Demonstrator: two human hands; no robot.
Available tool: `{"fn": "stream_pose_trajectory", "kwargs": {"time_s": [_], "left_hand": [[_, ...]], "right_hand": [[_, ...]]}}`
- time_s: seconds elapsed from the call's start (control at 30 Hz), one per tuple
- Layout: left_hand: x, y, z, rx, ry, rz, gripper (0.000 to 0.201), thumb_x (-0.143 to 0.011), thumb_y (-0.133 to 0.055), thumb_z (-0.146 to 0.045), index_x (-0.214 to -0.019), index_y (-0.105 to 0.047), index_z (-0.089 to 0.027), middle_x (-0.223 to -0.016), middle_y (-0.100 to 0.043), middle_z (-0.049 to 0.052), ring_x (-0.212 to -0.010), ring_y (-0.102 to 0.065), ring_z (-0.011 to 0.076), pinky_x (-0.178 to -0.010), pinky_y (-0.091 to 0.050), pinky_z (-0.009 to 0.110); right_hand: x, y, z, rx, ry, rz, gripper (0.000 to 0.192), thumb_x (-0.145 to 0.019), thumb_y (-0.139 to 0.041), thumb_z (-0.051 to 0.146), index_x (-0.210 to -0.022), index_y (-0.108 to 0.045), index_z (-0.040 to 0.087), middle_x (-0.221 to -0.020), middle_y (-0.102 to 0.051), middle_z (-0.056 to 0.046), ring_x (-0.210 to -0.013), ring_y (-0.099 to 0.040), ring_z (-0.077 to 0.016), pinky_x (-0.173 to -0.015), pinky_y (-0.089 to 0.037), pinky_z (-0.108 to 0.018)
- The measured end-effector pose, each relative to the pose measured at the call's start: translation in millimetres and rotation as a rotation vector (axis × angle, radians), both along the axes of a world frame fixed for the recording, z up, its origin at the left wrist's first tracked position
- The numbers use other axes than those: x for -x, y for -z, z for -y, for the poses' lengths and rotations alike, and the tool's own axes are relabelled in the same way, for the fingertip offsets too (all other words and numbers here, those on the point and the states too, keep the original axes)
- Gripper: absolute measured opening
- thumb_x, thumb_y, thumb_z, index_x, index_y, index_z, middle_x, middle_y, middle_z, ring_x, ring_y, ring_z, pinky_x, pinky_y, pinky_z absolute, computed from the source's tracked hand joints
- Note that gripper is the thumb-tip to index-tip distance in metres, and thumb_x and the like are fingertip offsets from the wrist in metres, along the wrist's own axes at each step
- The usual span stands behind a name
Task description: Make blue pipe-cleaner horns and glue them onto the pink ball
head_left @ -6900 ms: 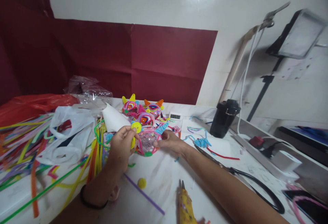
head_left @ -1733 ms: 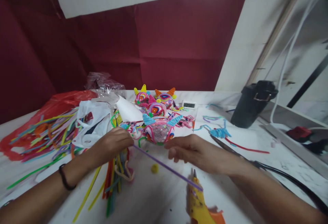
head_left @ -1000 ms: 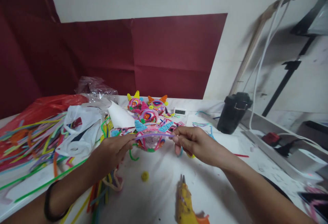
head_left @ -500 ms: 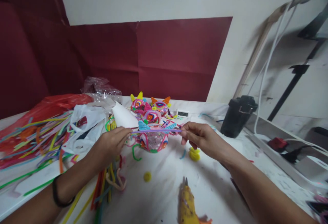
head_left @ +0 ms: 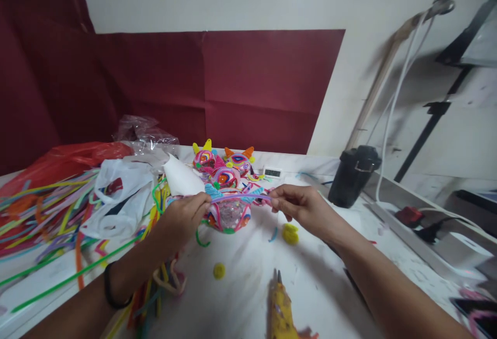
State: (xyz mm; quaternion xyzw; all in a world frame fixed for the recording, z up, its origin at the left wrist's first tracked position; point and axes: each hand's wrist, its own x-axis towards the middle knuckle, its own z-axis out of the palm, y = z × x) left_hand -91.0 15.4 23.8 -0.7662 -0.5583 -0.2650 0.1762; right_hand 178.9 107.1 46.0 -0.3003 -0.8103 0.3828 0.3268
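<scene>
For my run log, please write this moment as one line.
left hand: pinches purple pipe cleaner end | right hand: pinches other end | pipe cleaner: stretched over clear decorated ball | glue gun: lying nearer, untouched

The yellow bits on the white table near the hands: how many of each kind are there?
Yellow pom-pom balls: 2, a small round one and a lumpier one
Yellow glue gun: 1
Total: 3
Both hands, left hand and right hand, pinch the ends of one purple pipe cleaner, which is not counted.
</scene>
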Motion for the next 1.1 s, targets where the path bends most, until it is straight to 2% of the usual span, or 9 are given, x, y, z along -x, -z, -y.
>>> {"fn": "stream_pose_trajectory", "kwargs": {"time_s": [0.2, 0.37, 0.47, 0.57, 0.77, 0.97, 1.1], "left_hand": [[1, 11.4, -9, -0.054, -0.058, -0.152, 0.032, -0.094, -0.031, -0.026, -0.091, -0.062, -0.019, -0.087, -0.071, 0.004, -0.076, -0.067, 0.0163, -0.071, -0.050, 0.025], [-2, 15.3, -10, -0.018, -0.041, -0.074, 0.037, -0.096, -0.026, -0.028, -0.095, -0.062, -0.018, -0.093, -0.073, 0.005, -0.084, -0.068, 0.0180, -0.076, -0.051, 0.027], [-1, 19.2, -11, -0.047, -0.012, 0.004, 0.036, -0.095, -0.028, -0.029, -0.097, -0.063, -0.017, -0.096, -0.074, 0.006, -0.090, -0.068, 0.0191, -0.081, -0.051, 0.030], [0, 23.2, -12, -0.068, -0.033, 0.088, 0.034, -0.095, -0.030, -0.029, -0.101, -0.062, -0.017, -0.100, -0.073, 0.007, -0.093, -0.067, 0.0192, -0.084, -0.050, 0.030], [3, 24.0, -7, -0.028, -0.100, 0.166, 0.026, -0.093, -0.036, -0.031, -0.093, -0.060, -0.021, -0.086, -0.073, 0.001, -0.074, -0.068, 0.0167, -0.068, -0.050, 0.025], [2, 21.4, -6, -0.165, 0.006, 0.180, 0.023, -0.091, -0.040, -0.025, -0.086, -0.061, -0.018, -0.086, -0.067, 0.004, -0.086, -0.063, 0.0172, -0.081, -0.048, 0.027], [-2, 18.0, -10, -0.178, 0.039, 0.177, 0.021, -0.090, -0.043, -0.022, -0.082, -0.062, -0.018, -0.080, -0.065, 0.002, -0.078, -0.062, 0.0146, -0.075, -0.048, 0.025]], "right_hand": [[8, 4.9, 2, 0.034, 0.030, 0.001, 0.016, -0.076, -0.059, 0.031, -0.077, -0.062, 0.015, -0.065, -0.059, 0.000, -0.051, -0.048, -0.0098, -0.049, -0.040, -0.022], [11, 5.0, 2, 0.007, 0.041, 0.037, 0.023, -0.078, -0.057, 0.036, -0.069, -0.060, 0.015, -0.060, -0.055, 0.001, -0.048, -0.044, -0.0090, -0.046, -0.035, -0.021], [11, 7.2, 0, -0.050, 0.060, 0.065, 0.030, -0.081, -0.054, 0.041, -0.065, -0.059, 0.015, -0.058, -0.054, 0.001, -0.048, -0.041, -0.0086, -0.045, -0.031, -0.021], [11, 10.9, -4, -0.078, 0.082, 0.082, 0.030, -0.081, -0.054, 0.041, -0.065, -0.059, 0.016, -0.057, -0.054, 0.001, -0.050, -0.043, -0.0098, -0.048, -0.033, -0.022], [14, 18.3, -8, 0.003, 0.058, 0.045, 0.020, -0.080, -0.054, 0.031, -0.073, -0.060, 0.014, -0.062, -0.056, 0.000, -0.054, -0.047, -0.0107, -0.052, -0.039, -0.023], [19, 21.0, -10, 0.055, 0.012, -0.027, 0.015, -0.077, -0.059, 0.029, -0.072, -0.061, 0.014, -0.066, -0.057, -0.001, -0.057, -0.050, -0.0112, -0.055, -0.043, -0.024], [25, 16.7, -12, 0.052, -0.045, -0.035, 0.017, -0.077, -0.060, 0.030, -0.075, -0.063, 0.014, -0.064, -0.057, -0.001, -0.055, -0.050, -0.0114, -0.054, -0.044, -0.025]]}}
